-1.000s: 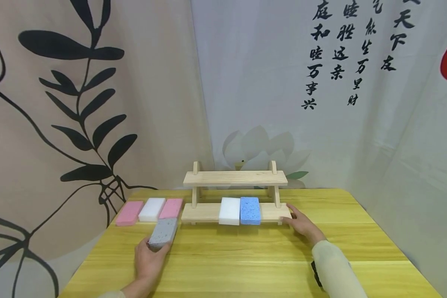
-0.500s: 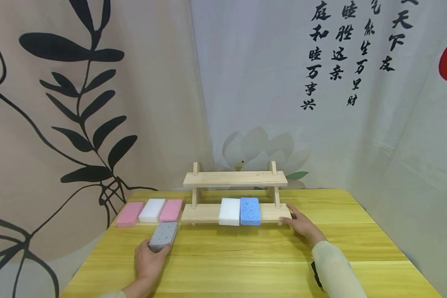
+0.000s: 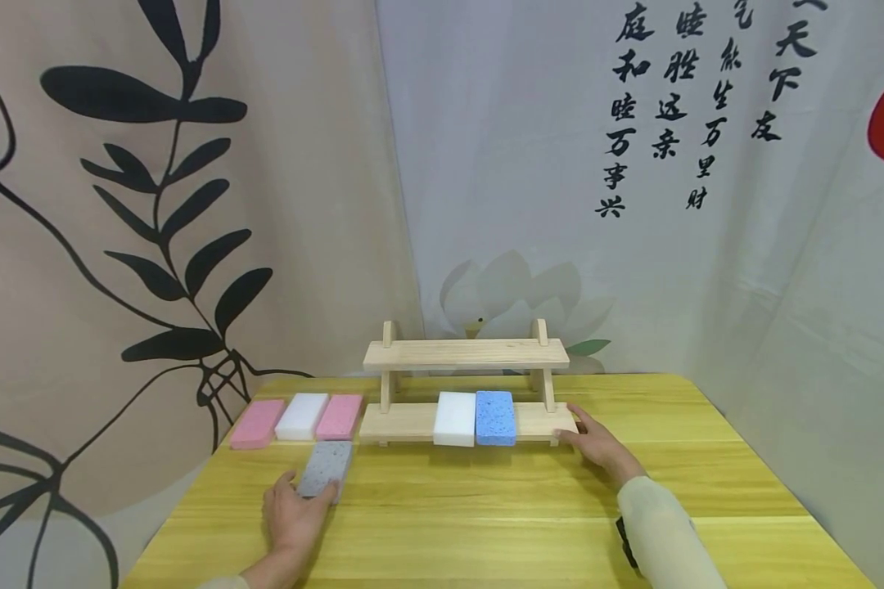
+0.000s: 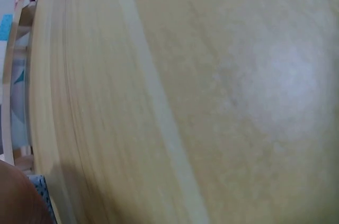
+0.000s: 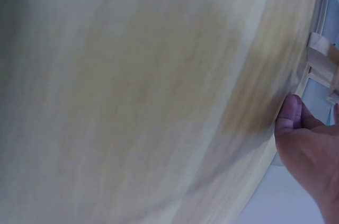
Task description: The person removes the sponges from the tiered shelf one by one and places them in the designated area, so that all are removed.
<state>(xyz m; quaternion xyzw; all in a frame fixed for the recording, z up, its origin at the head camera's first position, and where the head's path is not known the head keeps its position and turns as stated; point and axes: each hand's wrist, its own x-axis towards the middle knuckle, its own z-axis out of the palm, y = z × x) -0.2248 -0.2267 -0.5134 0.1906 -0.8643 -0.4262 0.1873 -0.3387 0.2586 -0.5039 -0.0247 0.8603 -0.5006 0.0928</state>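
Note:
In the head view, a grey speckled sponge [image 3: 327,468] lies flat on the table, in front of the row of sponges at left. My left hand [image 3: 295,514] is at its near end, thumb over the near right corner and fingertips beside the left edge with a slight gap. The left wrist view shows only a sliver of this sponge [image 4: 43,195] by the hand. My right hand [image 3: 599,443] grips the right end of the lower board of a two-tier wooden rack [image 3: 401,421]. A white sponge [image 3: 454,419] and a blue sponge [image 3: 495,418] sit side by side on that board.
Left of the rack lie a pink sponge [image 3: 256,424], a white sponge [image 3: 302,416] and another pink sponge [image 3: 340,416]. The rack's upper board [image 3: 466,352] bears nothing. Printed cloth [image 3: 317,204] hangs behind the wooden table [image 3: 486,523].
The grey sponge has come down and nearer, from against the pink sponge to flat on the table. My left fingers have loosened slightly around it. The right hand has stayed on the rack.

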